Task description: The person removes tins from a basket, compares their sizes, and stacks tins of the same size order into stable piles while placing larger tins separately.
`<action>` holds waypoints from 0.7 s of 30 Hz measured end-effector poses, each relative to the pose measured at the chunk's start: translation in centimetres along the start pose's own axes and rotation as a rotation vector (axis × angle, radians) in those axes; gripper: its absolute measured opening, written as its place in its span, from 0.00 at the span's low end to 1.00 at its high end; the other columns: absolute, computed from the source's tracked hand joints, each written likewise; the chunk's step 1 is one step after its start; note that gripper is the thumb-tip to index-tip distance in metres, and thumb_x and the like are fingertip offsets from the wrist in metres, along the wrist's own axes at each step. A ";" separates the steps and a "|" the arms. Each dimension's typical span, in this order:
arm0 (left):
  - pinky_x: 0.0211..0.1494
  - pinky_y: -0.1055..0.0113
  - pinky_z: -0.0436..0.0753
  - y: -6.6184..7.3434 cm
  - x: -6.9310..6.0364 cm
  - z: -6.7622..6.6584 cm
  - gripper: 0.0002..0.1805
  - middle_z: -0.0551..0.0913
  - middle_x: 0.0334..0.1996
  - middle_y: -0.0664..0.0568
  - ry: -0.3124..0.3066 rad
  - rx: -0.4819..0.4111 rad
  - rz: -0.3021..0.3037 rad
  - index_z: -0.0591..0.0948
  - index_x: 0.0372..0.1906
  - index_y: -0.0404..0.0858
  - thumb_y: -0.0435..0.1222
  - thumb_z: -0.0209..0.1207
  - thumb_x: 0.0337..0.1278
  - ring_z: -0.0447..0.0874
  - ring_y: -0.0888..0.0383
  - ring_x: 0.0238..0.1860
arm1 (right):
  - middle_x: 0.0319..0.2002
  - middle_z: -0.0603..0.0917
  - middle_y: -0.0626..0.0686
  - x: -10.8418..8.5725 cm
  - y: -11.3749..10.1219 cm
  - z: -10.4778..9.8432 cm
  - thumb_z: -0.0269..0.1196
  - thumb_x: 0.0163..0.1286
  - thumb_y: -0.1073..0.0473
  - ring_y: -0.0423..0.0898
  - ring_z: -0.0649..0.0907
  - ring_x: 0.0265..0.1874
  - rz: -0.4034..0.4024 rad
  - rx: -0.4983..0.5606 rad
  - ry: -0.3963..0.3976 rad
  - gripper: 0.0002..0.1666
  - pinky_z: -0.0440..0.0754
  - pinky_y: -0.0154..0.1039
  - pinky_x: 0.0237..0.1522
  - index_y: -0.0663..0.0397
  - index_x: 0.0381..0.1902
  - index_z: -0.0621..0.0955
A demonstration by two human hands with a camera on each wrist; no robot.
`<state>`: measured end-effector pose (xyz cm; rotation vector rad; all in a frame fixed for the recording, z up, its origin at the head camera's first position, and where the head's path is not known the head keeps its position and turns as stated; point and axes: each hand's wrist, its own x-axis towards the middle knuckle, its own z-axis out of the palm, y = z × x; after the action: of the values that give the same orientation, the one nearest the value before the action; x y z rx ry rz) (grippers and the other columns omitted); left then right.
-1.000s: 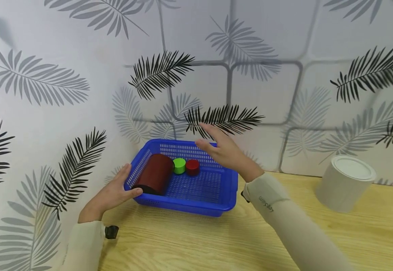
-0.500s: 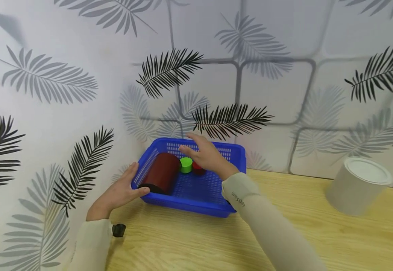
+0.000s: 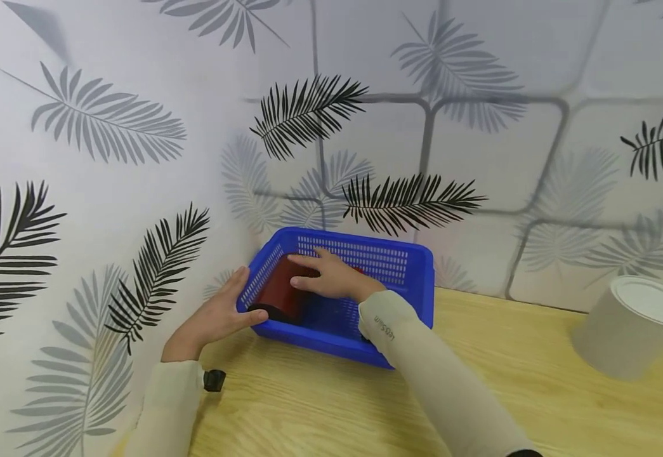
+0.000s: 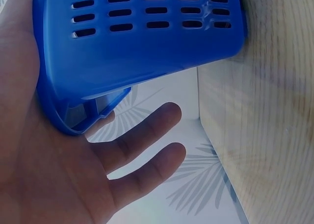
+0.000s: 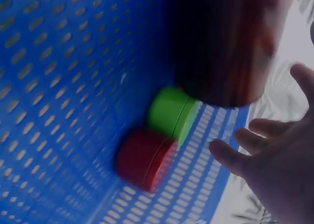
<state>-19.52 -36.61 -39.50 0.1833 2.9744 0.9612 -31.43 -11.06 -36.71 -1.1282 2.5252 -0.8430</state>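
A blue slotted plastic basket (image 3: 320, 343) sits on the table against the wall. My left hand (image 3: 217, 317) rests against its left front corner, thumb along the front rim; the left wrist view shows the fingers extended past the corner. My right hand (image 3: 334, 276) is over the basket with fingers spread, near a dark red cylinder (image 3: 276, 289) lying along the left side. Whether it touches the cylinder I cannot tell. The right wrist view shows a small green round container (image 5: 167, 109) beside a small red round container (image 5: 140, 158). In the head view my right hand hides the green one.
A white lidded bucket (image 3: 630, 327) stands on the wood-grain table (image 3: 291, 406) at the right. Walls with a leaf pattern (image 3: 413, 203) rise behind the basket and along its left.
My right hand has moved left and down, from above the basket's back right rim to the dark red cylinder. The left hand stays at its corner. The head view has shifted.
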 end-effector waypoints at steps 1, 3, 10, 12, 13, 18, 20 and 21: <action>0.73 0.33 0.48 0.1 0.0 0.1 0.63 0.38 0.81 0.40 -0.003 -0.003 -0.001 0.40 0.82 0.38 0.64 0.63 0.58 0.36 0.37 0.79 | 0.79 0.47 0.65 0.0 -0.2 0.2 0.56 0.77 0.39 0.61 0.47 0.78 0.001 -0.012 -0.019 0.35 0.53 0.64 0.72 0.38 0.78 0.67; 0.73 0.34 0.48 0.1 -0.1 0.3 0.63 0.38 0.81 0.39 -0.005 -0.002 -0.003 0.40 0.82 0.38 0.64 0.62 0.59 0.36 0.37 0.79 | 0.79 0.51 0.66 0.0 -0.4 0.4 0.56 0.78 0.41 0.61 0.49 0.78 -0.003 -0.027 -0.003 0.30 0.53 0.62 0.73 0.43 0.72 0.74; 0.74 0.37 0.48 -0.1 0.0 0.4 0.62 0.39 0.81 0.38 0.012 0.014 0.024 0.41 0.82 0.36 0.62 0.63 0.60 0.37 0.38 0.79 | 0.53 0.79 0.59 -0.4 -0.2 -0.1 0.55 0.80 0.53 0.55 0.79 0.51 0.095 -0.004 0.210 0.17 0.78 0.52 0.51 0.58 0.57 0.79; 0.74 0.37 0.49 -0.2 0.1 0.3 0.61 0.39 0.81 0.39 0.011 0.014 0.021 0.41 0.82 0.36 0.62 0.63 0.60 0.37 0.39 0.79 | 0.60 0.77 0.61 -0.6 0.0 -0.3 0.56 0.79 0.49 0.57 0.78 0.57 0.168 0.037 0.204 0.27 0.76 0.53 0.57 0.59 0.68 0.71; 0.74 0.37 0.49 -0.2 0.1 0.3 0.61 0.38 0.81 0.40 0.010 0.013 0.021 0.40 0.82 0.36 0.61 0.63 0.60 0.36 0.39 0.79 | 0.64 0.75 0.63 -0.7 0.1 -0.4 0.56 0.79 0.47 0.58 0.76 0.61 0.205 0.060 0.199 0.33 0.75 0.54 0.60 0.60 0.73 0.67; 0.74 0.37 0.48 -0.3 0.2 0.1 0.61 0.37 0.81 0.40 0.003 0.012 0.019 0.40 0.82 0.36 0.59 0.64 0.61 0.35 0.40 0.79 | 0.71 0.67 0.67 -1.3 0.8 -0.8 0.57 0.75 0.37 0.62 0.71 0.67 0.335 0.109 0.160 0.50 0.72 0.57 0.64 0.65 0.79 0.55; 0.75 0.37 0.48 -0.2 0.2 0.0 0.61 0.37 0.81 0.40 0.001 0.011 0.020 0.40 0.82 0.36 0.60 0.64 0.61 0.35 0.40 0.79 | 0.67 0.72 0.66 -1.7 1.1 -1.1 0.58 0.75 0.37 0.62 0.76 0.61 0.368 0.134 0.129 0.48 0.78 0.56 0.57 0.66 0.76 0.60; 0.75 0.37 0.48 -0.2 0.2 0.0 0.61 0.37 0.81 0.40 -0.001 0.012 0.019 0.40 0.82 0.36 0.60 0.64 0.61 0.35 0.40 0.79 | 0.64 0.75 0.66 -1.9 1.2 -1.3 0.59 0.75 0.39 0.61 0.78 0.58 0.380 0.143 0.116 0.45 0.81 0.55 0.53 0.66 0.75 0.63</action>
<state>-19.71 -36.73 -39.61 0.2120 2.9839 0.9453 -31.45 -8.49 -36.34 -0.5437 2.5990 -0.9837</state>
